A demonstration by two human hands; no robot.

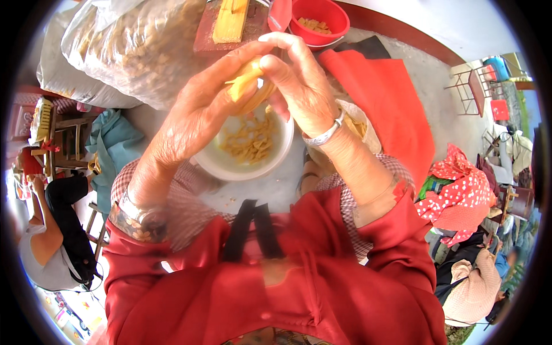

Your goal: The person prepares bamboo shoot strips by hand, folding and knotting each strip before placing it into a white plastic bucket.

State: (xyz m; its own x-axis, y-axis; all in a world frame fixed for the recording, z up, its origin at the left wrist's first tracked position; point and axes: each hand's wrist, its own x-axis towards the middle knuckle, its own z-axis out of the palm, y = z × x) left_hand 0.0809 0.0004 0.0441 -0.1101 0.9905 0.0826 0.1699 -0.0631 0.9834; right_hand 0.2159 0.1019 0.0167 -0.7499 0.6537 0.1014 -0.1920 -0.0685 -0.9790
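Both hands are raised over a white bowl (234, 172) with yellow, chip-like pieces (256, 148) lying in its bottom. A pale yellow, petal-shaped piece (246, 78) is gripped between them; its exact kind I cannot make out. My left hand (198, 106) curls around it from the left, fingers reaching up and over. From the other side my right hand (305, 86), with a silver bracelet (326, 132) at the wrist, presses its thumb against the piece. Some fingertips are hidden behind the hands.
A large clear plastic bag (132, 52) of brownish pieces stands far left. Beyond my hands are a yellow wooden block (231, 22) on a board and a red bucket (325, 20). Red cloth (385, 103) lies right, beside a pale sack (362, 123). People sit at both sides.
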